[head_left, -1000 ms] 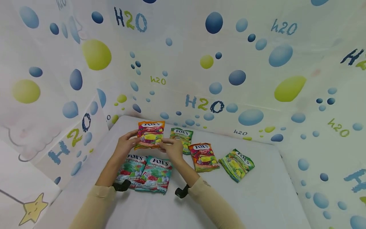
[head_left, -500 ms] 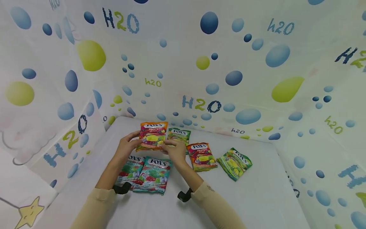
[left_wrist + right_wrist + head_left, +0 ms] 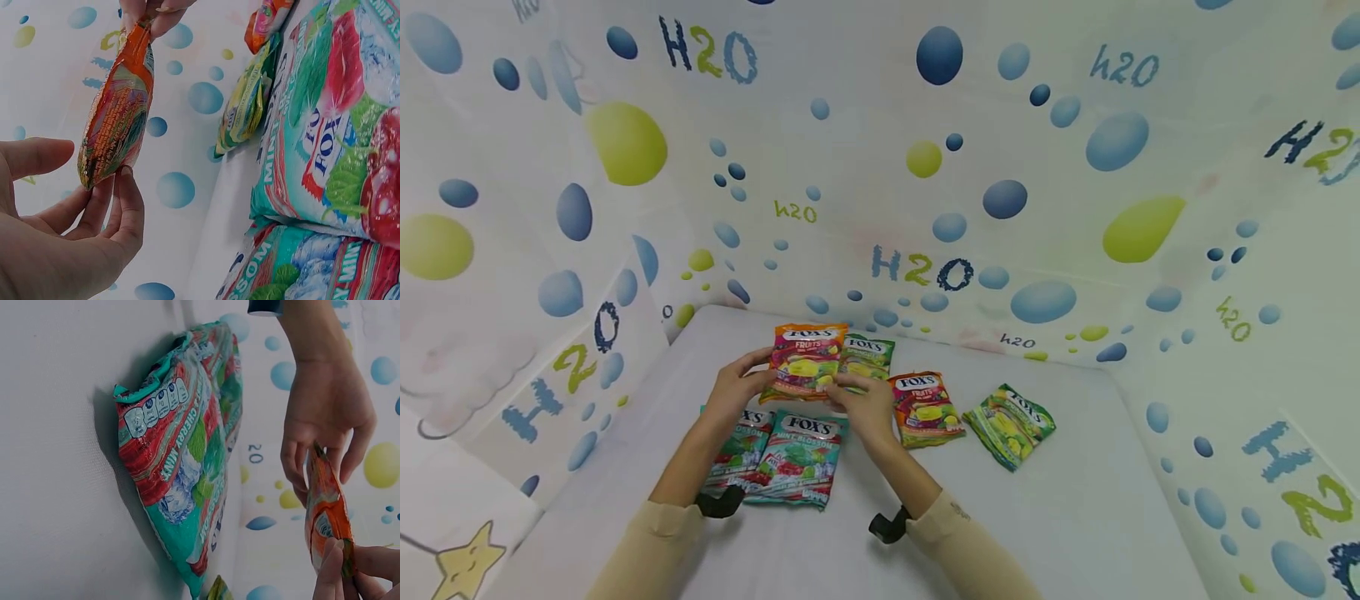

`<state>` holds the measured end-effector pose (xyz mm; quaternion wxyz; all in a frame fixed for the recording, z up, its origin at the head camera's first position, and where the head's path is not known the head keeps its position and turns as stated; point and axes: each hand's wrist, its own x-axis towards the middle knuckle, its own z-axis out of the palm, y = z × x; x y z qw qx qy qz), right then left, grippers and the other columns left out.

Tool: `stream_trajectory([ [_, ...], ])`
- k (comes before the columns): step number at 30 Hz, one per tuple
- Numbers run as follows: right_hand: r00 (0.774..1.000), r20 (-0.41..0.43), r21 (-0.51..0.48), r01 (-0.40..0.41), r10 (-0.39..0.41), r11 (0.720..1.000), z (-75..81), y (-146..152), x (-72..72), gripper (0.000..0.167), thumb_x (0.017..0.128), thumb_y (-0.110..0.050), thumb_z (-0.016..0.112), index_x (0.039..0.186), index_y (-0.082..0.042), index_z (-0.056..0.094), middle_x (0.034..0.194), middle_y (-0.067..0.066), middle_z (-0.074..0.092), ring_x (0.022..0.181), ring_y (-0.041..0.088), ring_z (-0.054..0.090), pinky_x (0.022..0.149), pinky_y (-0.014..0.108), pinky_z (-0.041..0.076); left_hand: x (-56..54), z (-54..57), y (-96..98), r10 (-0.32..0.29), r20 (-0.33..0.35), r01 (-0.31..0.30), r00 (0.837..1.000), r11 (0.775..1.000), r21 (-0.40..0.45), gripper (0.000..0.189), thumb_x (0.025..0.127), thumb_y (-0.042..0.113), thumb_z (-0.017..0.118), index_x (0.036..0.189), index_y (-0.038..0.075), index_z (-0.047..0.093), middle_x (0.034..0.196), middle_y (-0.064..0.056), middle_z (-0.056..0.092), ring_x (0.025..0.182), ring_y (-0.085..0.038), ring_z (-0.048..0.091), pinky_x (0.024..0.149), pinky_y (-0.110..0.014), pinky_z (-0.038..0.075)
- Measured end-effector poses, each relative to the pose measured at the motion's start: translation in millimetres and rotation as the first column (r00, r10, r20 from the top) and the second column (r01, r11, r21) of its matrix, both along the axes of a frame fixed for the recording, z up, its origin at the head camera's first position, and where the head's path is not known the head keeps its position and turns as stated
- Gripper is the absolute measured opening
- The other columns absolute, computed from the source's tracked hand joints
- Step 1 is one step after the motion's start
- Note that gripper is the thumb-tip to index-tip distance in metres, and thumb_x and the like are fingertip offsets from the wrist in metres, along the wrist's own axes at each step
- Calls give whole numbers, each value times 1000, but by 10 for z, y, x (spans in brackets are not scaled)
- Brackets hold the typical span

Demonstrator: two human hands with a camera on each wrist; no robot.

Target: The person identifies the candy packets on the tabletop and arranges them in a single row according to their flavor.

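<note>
Upright above the table is an orange-topped Fox's Fruits candy bag [image 3: 805, 360]. My right hand [image 3: 867, 408] pinches its lower right part between thumb and fingers. Around the left edge lies my left hand [image 3: 730, 396]. In the left wrist view, the fingertips [image 3: 127, 175] touch the candy bag [image 3: 119, 119], while the thumb stands slightly apart from it. The right wrist view shows the bag's narrow side [image 3: 328, 512] between both hands. Below the hands, two teal Mint Blossom candy bags [image 3: 801, 458] lie side by side, the left one partly hidden by my left arm.
A green candy bag [image 3: 868, 354] lies behind the held one, partly covered. To the right are a second Fruits bag [image 3: 925, 410] and another green candy bag [image 3: 1011, 427]. The white table [image 3: 1075, 517] meets walls with a bubble print [image 3: 850, 150].
Both hands have shifted the held bag a little to the right over the table, so it covers more of the green bag behind. The view has also turned slightly right. The other bags lie still.
</note>
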<state>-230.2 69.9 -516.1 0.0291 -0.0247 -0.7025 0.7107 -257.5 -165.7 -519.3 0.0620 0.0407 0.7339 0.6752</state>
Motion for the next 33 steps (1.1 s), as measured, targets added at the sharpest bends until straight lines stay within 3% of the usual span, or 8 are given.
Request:
stream_trajectory([
  [6,1000,3,15,11,-11,1000,11,65,81,20,91,-13,81,111,-8,81,108,8,78,83,25,79,75,32,62,56,9,52,-22,-8,22,1000,999,32,57,107,28,60,159,11,44,155,-18,48,136,-34,48,114,-50,35],
  [15,999,-39,17,38,-37,999,-11,158,199,19,90,-12,83,108,-7,82,106,8,78,80,23,78,73,32,62,104,-9,153,-36,-9,36,999,999,2,56,106,28,61,157,11,46,148,-22,55,124,-27,59,108,-43,43],
  [24,998,-37,-10,56,-57,998,-99,279,310,18,91,-8,81,107,-1,81,105,13,78,77,25,78,72,33,62,162,-7,252,-70,4,70,998,998,11,56,105,25,61,157,9,46,149,-25,54,130,-41,55,115,-62,34],
  [33,998,1,-7,60,-60,998,-105,367,410,19,91,-11,81,108,-2,81,105,15,77,82,30,78,74,33,62,197,-101,311,-86,14,86,996,996,2,56,106,29,62,156,10,48,148,-23,56,120,-29,62,100,-40,51],
])
